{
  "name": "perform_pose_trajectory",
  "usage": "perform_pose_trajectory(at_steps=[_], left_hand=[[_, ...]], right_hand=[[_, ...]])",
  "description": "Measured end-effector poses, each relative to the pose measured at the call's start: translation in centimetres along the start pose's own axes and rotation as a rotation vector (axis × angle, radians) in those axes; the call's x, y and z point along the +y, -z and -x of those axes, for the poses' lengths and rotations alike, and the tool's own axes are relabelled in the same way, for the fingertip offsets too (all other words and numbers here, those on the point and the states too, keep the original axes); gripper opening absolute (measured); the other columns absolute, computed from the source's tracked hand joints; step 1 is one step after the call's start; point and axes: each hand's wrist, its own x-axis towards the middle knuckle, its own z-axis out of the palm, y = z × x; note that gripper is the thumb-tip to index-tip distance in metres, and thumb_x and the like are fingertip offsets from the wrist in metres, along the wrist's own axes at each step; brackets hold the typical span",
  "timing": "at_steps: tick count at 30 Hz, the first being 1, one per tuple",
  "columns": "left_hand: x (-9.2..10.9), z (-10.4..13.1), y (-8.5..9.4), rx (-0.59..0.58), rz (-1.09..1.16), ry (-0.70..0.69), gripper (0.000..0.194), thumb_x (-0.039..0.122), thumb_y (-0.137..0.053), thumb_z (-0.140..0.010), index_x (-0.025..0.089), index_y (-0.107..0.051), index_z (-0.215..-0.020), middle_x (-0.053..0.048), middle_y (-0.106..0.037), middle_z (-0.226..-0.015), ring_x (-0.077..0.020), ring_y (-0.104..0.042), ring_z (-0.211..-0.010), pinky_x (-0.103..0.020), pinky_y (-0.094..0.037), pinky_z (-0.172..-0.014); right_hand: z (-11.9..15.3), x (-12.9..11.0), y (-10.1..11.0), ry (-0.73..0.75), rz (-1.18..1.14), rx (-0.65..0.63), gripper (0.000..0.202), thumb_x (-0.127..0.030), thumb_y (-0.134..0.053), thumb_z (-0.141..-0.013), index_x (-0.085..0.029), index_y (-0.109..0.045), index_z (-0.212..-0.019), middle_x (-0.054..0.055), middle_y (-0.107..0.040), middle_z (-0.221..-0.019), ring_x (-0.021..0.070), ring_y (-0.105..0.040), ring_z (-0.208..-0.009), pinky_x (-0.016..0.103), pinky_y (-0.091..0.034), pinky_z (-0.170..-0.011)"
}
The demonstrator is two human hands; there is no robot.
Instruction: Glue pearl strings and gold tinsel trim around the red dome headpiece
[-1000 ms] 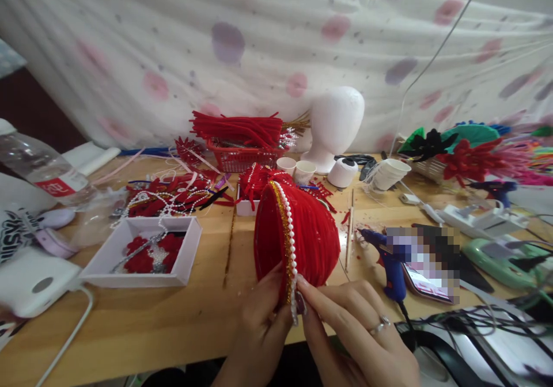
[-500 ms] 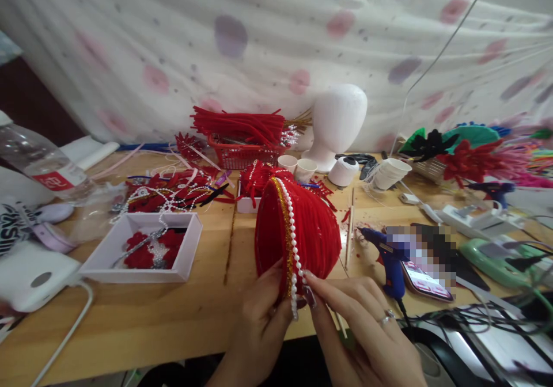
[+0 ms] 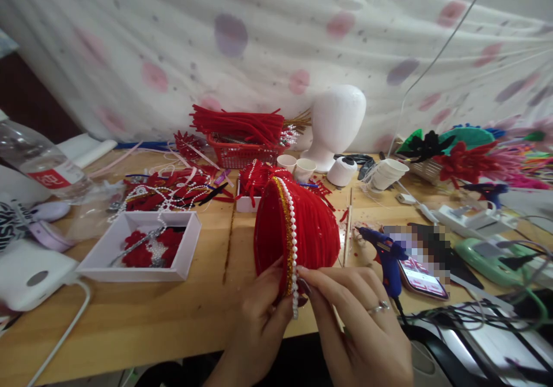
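Red cap [image 3: 317, 231] is being held just below the centre of the frame, my left hand [image 3: 259, 312] gripping its rim while my right hand [image 3: 358, 318] is pinching the pearl strand [image 3: 294, 231]. Strand and gold trim [image 3: 286, 226] are lining most of the visible edge, the bottom tail seemingly left unfastened. I am counting one cap, one strand, two glue guns [image 3: 391, 274], one foam head [image 3: 339, 116].

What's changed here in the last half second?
The right hand moved slightly left; the pearl strand, kinked near its lower end before, now runs straighter beside the gold trim. Nothing was visibly let go: the left hand still holds the red piece.
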Motion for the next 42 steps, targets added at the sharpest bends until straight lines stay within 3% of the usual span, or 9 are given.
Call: perform_pose_trajectory(at_steps=[9, 13, 16, 26, 30, 35, 42], left_hand=[[0.2, -0.1, 0.2, 0.005, -0.035, -0.007, 0.028, 0.031, -0.058, -0.098, 0.024, -0.075, -0.119, -0.009, -0.080, -0.108, -0.0241, -0.076, -0.100, -0.031, -0.064, -0.080], [0.3, -0.2, 0.2, 0.030, -0.031, 0.011, 0.030, 0.039, -0.056, -0.098, 0.023, -0.077, -0.114, -0.009, -0.081, -0.102, -0.0202, -0.076, -0.078, -0.026, -0.062, -0.062], [0.5, -0.4, 0.1, 0.055, -0.019, 0.008, 0.030, 0.041, -0.057, -0.098, 0.024, -0.079, -0.109, -0.008, -0.081, -0.097, -0.0150, -0.069, -0.060, -0.023, -0.057, -0.051], [0.3, -0.4, 0.1, 0.044, -0.066, -0.022, 0.023, 0.036, -0.061, -0.096, 0.026, -0.079, -0.106, -0.003, -0.079, -0.089, -0.0143, -0.062, -0.058, -0.025, -0.057, -0.061], [0.6, -0.5, 0.1, 0.032, -0.020, -0.002, 0.021, 0.033, -0.059, -0.097, 0.027, -0.077, -0.106, -0.001, -0.077, -0.086, -0.0119, -0.057, -0.055, -0.020, -0.053, -0.056], [0.5, -0.6, 0.1, 0.037, -0.014, -0.039, 0.024, 0.038, -0.058, -0.098, 0.026, -0.078, -0.100, 0.000, -0.075, -0.077, -0.0141, -0.066, -0.063, -0.021, -0.053, -0.059], [-0.4, 0.1, 0.9, 0.022, -0.028, 0.060, 0.032, 0.043, -0.056, -0.098, 0.025, -0.077, -0.113, -0.007, -0.080, -0.096, -0.0207, -0.075, -0.081, -0.027, -0.059, -0.073]], right_hand=[[-0.1, 0.0, -0.2, -0.020, -0.038, 0.036, 0.026, 0.000, -0.064, -0.089, -0.017, -0.066, -0.108, 0.004, -0.073, -0.089, 0.0164, -0.066, -0.082, 0.028, -0.055, -0.073], [0.0, 0.1, -0.4, -0.021, -0.061, 0.020, 0.028, 0.002, -0.062, -0.090, -0.017, -0.068, -0.109, 0.005, -0.071, -0.090, 0.0164, -0.063, -0.083, 0.028, -0.054, -0.073], [0.0, 0.1, -0.4, -0.023, -0.082, 0.022, 0.030, 0.003, -0.062, -0.089, -0.016, -0.069, -0.110, 0.005, -0.070, -0.091, 0.0165, -0.062, -0.084, 0.028, -0.054, -0.073], [0.1, 0.3, -0.5, -0.014, -0.090, 0.016, 0.032, 0.005, -0.061, -0.089, -0.015, -0.069, -0.114, 0.006, -0.069, -0.094, 0.0163, -0.058, -0.087, 0.028, -0.053, -0.075], [-0.1, 0.3, -0.7, -0.009, -0.120, 0.014, 0.034, 0.007, -0.061, -0.088, -0.014, -0.069, -0.113, 0.006, -0.068, -0.095, 0.0165, -0.058, -0.087, 0.028, -0.053, -0.074], [-0.1, 0.2, -0.9, -0.002, -0.145, 0.007, 0.034, 0.007, -0.062, -0.088, -0.012, -0.069, -0.115, 0.007, -0.066, -0.096, 0.0161, -0.057, -0.088, 0.028, -0.053, -0.077], [0.4, 0.3, -1.3, 0.040, -0.183, 0.039, 0.041, 0.002, -0.059, -0.087, -0.015, -0.068, -0.123, 0.009, -0.061, -0.107, 0.0187, -0.058, -0.097, 0.031, -0.054, -0.082]])
